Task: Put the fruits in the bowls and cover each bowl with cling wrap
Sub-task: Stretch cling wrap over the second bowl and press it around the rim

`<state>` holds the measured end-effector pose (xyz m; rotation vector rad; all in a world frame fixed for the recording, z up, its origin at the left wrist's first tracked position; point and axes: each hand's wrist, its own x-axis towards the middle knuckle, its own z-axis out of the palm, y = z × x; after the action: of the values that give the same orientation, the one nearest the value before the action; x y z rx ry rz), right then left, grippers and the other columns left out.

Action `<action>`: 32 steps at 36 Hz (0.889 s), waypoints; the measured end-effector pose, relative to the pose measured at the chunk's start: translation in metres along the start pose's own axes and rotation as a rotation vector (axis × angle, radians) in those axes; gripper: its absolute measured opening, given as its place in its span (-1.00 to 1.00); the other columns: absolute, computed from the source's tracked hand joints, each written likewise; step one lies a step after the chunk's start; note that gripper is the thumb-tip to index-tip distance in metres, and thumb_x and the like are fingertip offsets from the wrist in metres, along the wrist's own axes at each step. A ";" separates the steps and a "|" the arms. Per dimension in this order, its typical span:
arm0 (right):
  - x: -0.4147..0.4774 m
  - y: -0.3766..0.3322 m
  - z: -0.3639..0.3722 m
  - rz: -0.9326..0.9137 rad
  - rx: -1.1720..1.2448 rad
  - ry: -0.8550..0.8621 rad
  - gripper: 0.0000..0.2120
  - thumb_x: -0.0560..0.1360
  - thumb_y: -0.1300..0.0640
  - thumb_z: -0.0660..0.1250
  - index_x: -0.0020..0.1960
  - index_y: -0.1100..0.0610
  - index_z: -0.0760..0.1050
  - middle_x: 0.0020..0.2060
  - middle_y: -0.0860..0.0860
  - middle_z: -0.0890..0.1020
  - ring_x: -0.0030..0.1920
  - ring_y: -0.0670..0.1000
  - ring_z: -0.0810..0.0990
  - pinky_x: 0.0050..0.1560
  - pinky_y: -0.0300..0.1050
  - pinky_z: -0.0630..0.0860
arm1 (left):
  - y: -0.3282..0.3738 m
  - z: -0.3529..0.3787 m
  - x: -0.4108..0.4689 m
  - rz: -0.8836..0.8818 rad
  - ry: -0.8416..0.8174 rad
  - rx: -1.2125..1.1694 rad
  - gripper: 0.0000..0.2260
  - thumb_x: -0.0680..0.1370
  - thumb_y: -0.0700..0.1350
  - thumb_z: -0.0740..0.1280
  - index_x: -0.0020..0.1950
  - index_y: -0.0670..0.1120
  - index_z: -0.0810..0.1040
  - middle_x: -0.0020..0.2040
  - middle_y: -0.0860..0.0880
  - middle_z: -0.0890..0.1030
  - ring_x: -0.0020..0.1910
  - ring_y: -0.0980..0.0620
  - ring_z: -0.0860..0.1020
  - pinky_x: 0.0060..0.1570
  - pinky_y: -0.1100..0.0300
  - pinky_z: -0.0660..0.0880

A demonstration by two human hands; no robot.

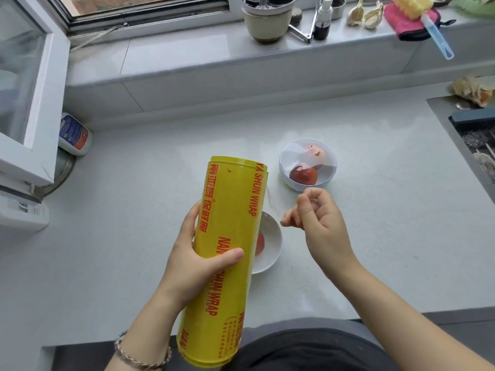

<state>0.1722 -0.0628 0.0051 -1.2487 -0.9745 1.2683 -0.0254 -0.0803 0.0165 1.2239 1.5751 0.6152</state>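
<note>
Head — left hand (198,263) grips roll (230,204), perhaps overhanging counter (134,236).

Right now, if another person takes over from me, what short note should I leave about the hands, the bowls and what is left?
Left hand: grips the cling wrap roll, held over the counter.
Right hand: fingers curled beside the roll; whether they pinch film, I cannot tell.
Far bowl: two fruits inside, wrap over it, done.
Near bowl: partly hidden by the roll, a red fruit inside, no wrap that I can see.
Left: cover the near bowl.
</note>
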 end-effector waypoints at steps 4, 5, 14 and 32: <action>0.003 0.000 0.004 0.111 -0.013 -0.069 -0.82 0.45 0.22 0.34 0.01 0.14 0.41 -0.22 0.04 0.57 -0.17 -0.05 0.59 -0.10 -0.13 0.58 | 0.001 -0.001 -0.001 0.005 -0.015 0.008 -0.08 0.11 0.23 0.49 0.39 0.31 0.14 0.25 0.14 0.44 0.09 0.02 0.54 -0.05 0.02 0.60; 0.004 0.002 0.006 0.132 -0.049 -0.102 -0.76 0.41 0.22 0.39 0.04 0.13 0.42 -0.19 0.04 0.58 -0.15 -0.05 0.58 -0.05 -0.11 0.56 | 0.002 0.000 -0.002 0.007 -0.023 0.014 -0.06 0.08 0.27 0.48 0.40 0.31 0.13 0.24 0.15 0.44 0.09 0.03 0.55 -0.05 0.03 0.60; 0.001 0.004 0.009 0.239 0.071 -0.192 -0.91 0.43 0.29 0.36 -0.25 0.22 0.53 -0.46 -0.02 0.57 -0.45 -0.15 0.50 -0.34 -0.36 0.47 | -0.001 0.007 -0.003 -0.002 -0.024 0.017 -0.09 0.15 0.17 0.48 0.42 0.29 0.12 0.26 0.12 0.44 0.09 0.05 0.54 -0.04 0.04 0.59; 0.008 -0.010 0.009 0.294 -0.105 -0.339 -0.84 0.40 0.23 0.41 -0.24 0.16 0.42 -0.61 -0.11 0.47 -0.56 -0.18 0.45 -0.47 -0.32 0.42 | 0.017 0.022 0.002 -0.098 0.050 -0.039 -0.10 0.12 0.19 0.47 0.41 0.23 0.16 0.25 0.03 0.47 0.08 -0.06 0.55 -0.07 0.02 0.59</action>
<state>0.1653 -0.0526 0.0150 -1.3180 -1.1375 1.7176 0.0018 -0.0766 0.0218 1.1033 1.6471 0.6145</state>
